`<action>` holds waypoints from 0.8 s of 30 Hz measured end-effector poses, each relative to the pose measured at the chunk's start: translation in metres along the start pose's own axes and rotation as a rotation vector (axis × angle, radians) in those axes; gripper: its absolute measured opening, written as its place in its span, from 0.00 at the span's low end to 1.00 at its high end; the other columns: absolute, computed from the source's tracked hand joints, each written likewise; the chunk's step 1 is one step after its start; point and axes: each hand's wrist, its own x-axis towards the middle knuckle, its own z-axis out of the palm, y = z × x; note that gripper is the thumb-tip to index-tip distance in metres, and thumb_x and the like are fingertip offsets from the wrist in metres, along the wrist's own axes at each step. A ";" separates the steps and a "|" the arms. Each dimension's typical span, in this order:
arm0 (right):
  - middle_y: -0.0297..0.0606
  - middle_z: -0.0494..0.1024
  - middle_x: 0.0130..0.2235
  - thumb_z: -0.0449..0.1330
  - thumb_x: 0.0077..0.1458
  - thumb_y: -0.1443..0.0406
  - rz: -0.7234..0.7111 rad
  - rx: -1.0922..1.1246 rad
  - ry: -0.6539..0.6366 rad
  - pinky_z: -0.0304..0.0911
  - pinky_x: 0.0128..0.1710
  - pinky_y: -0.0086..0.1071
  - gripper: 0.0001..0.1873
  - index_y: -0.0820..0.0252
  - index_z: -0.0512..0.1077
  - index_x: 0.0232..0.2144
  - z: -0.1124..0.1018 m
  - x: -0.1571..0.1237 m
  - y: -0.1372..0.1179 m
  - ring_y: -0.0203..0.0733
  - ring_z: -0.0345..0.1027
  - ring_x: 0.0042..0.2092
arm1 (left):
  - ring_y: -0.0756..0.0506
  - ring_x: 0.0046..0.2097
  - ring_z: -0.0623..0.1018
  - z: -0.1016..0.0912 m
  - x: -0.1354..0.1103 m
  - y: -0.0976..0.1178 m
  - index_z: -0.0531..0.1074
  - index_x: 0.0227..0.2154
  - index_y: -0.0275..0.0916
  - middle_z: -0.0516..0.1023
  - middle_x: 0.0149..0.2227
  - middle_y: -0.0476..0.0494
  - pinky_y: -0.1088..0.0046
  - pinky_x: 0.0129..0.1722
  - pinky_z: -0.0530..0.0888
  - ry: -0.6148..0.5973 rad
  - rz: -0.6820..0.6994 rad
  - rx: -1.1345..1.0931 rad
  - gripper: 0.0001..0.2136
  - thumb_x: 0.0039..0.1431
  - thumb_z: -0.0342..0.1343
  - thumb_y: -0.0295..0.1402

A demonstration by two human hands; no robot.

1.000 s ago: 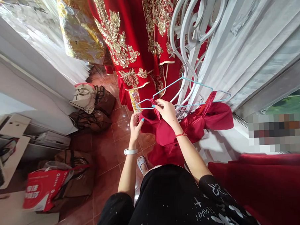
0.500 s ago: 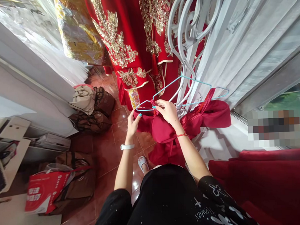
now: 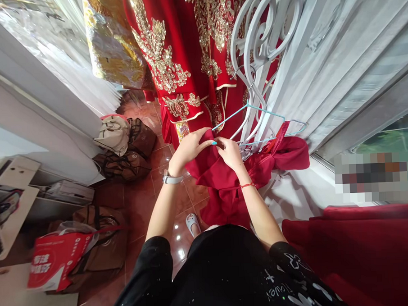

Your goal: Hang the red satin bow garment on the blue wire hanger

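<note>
A plain red dress hangs from a light blue wire hanger that is hooked on a white scrolled metal rack. My left hand lies over the dress's left shoulder and covers that end of the hanger. My right hand pinches the red fabric just beside it, fingertips of both hands nearly touching. The dress's right strap loops over the hanger's other end.
An embroidered red and gold gown hangs straight ahead. Bags and a red paper bag sit on the tiled floor at left. White curtains hang at right, red cloth lies at lower right.
My left hand has risen from under the dress's left shoulder to on top of it, covering the hanger's left end. The right hand has stayed on the fabric.
</note>
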 end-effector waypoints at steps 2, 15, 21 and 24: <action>0.36 0.86 0.48 0.58 0.62 0.70 -0.066 0.060 0.008 0.72 0.57 0.41 0.14 0.53 0.82 0.44 -0.003 -0.005 -0.001 0.47 0.80 0.53 | 0.35 0.54 0.81 0.003 -0.002 -0.001 0.74 0.59 0.39 0.82 0.53 0.35 0.61 0.54 0.76 0.017 -0.004 0.012 0.27 0.68 0.54 0.54; 0.44 0.73 0.61 0.67 0.57 0.50 -0.082 -0.378 0.380 0.61 0.66 0.57 0.15 0.46 0.81 0.44 -0.207 -0.123 0.085 0.58 0.68 0.63 | 0.36 0.60 0.74 0.027 -0.007 0.004 0.71 0.60 0.42 0.74 0.58 0.35 0.52 0.64 0.70 0.324 0.279 0.055 0.19 0.70 0.53 0.38; 0.46 0.72 0.52 0.67 0.55 0.45 -0.054 -0.416 0.379 0.64 0.63 0.53 0.18 0.49 0.82 0.37 -0.209 -0.128 0.091 0.56 0.70 0.57 | 0.38 0.63 0.74 0.090 0.044 0.077 0.70 0.63 0.40 0.75 0.62 0.35 0.59 0.63 0.72 -0.094 0.457 -0.018 0.20 0.71 0.51 0.35; 0.44 0.77 0.46 0.64 0.57 0.46 -0.015 -0.395 0.288 0.67 0.58 0.51 0.18 0.51 0.82 0.33 -0.209 -0.130 0.093 0.55 0.73 0.53 | 0.38 0.64 0.75 0.120 0.068 0.100 0.67 0.66 0.36 0.76 0.62 0.32 0.61 0.63 0.71 -0.285 0.432 -0.038 0.24 0.71 0.54 0.41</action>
